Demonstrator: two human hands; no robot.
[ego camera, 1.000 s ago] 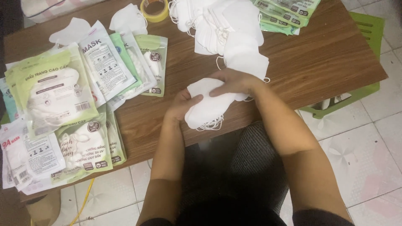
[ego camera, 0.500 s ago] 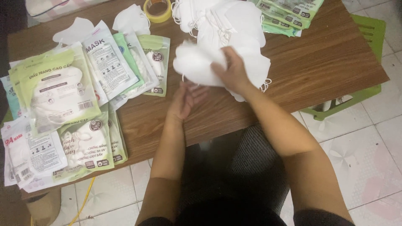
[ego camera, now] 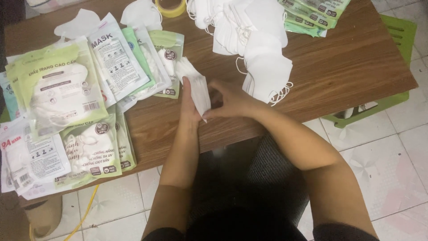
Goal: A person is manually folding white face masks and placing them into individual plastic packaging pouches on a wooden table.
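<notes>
Stack of folded white face masks [ego camera: 195, 87], soft and flat, stands on edge near the front of a brown wooden table [ego camera: 356, 62], pinched between the left hand [ego camera: 189, 107] and right hand [ego camera: 232, 101], apparently being squared up. Right of it lies a loose mask pile [ego camera: 254, 40]; left, glossy green-and-white mask packets [ego camera: 58, 89].

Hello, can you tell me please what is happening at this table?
A person sits at a wooden table and holds a small stack of folded white masks upright between both hands: the left hand at its side, the right hand beside it. A pile of loose white masks lies just beyond the hands. Sealed mask packets, green and white, cover the left part of the table, and a roll of yellow tape lies at the far edge.
</notes>
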